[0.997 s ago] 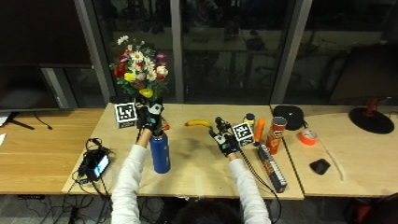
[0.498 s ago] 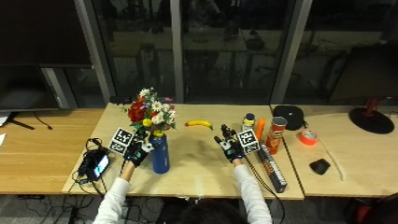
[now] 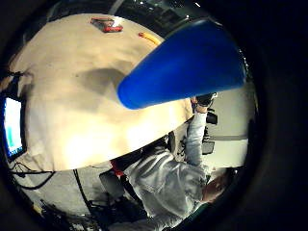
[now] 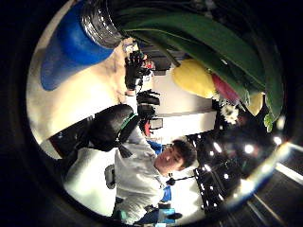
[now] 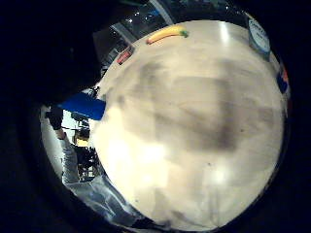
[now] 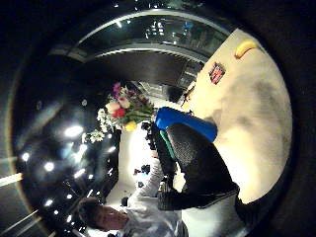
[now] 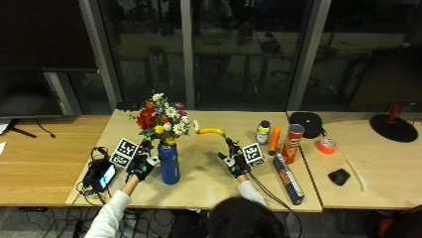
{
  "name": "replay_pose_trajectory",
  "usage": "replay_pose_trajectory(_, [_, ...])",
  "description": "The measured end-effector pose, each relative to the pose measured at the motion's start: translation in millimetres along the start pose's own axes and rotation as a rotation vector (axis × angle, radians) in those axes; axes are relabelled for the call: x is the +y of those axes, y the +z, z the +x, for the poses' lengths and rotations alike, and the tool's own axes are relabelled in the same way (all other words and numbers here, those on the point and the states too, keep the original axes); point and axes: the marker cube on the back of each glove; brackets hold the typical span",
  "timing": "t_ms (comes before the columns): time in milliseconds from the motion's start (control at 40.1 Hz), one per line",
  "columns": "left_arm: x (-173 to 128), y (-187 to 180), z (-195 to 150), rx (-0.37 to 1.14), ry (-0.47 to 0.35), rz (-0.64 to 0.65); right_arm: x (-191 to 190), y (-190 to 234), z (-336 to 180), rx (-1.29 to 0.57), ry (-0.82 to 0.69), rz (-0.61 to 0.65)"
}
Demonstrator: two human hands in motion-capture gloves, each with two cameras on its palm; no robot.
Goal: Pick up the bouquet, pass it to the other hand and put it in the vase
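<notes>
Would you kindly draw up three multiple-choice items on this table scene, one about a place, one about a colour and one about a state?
1. Where is the bouquet?
A. Lying flat on the table
B. Standing in the vase
C. Held in the right hand

2. What colour is the vase?
A. Blue
B. Orange
C. White

3. What is the right hand doing?
A. Gripping the banana
B. Holding the bouquet
C. Holding nothing, over the table

Answers:
1 B, the stems go down into the vase's neck.
2 A, the outside view shows a blue body.
3 C, its fingers are straight, and the banana lies apart from it, farther back.
</notes>
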Motion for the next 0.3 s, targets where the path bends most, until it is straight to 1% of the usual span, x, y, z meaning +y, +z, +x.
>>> replay_pose_trajectory(75, [2.6, -0.8, 2.7, -0.017, -0.006, 0.010, 5.9, 17.3, 8.9, 0.010, 0.053, -0.027])
replay_pose_trajectory(150, [4.7, -1.6, 6.2, -0.072, 0.000, 0.051, 9.1, 29.6, 23.6, 0.074, 0.079, -0.051])
replay_pose_trajectory(199, [4.4, -1.7, 6.4, -0.100, 0.006, 0.078, 12.7, 35.3, 29.5, 0.114, 0.094, -0.071])
replay_pose_trajectory(299, [3.0, -1.6, 4.7, -0.123, 0.005, 0.102, 21.7, 39.9, 30.4, 0.138, 0.179, -0.102])
